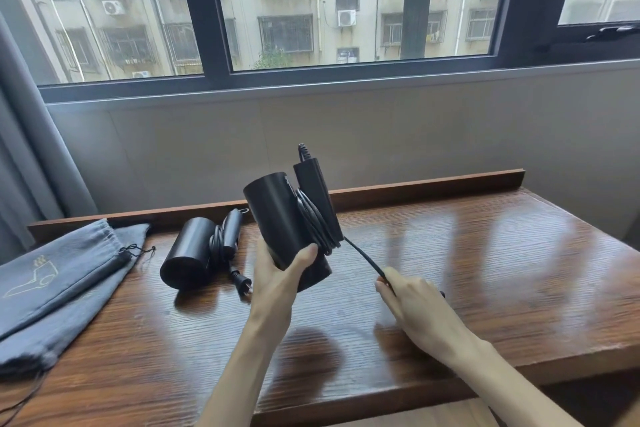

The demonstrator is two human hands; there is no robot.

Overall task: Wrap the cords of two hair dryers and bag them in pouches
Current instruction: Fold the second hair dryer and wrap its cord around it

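On the wooden table (450,253) by a window, two grey pouches (62,281) lie overlapped at your far left. Beside them rests a black dryer (188,256), cord coiled, plug loose. Your left hand (280,274) grips a second black dryer (277,218) above the table, handle folded, cord (313,218) looped around it. Your right hand (412,298) pinches the cord's taut tail.

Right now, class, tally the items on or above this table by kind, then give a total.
Hair dryers: 2 (held dryer, lying dryer)
Grey pouches: 2 (upper pouch, lower pouch)
Total: 4
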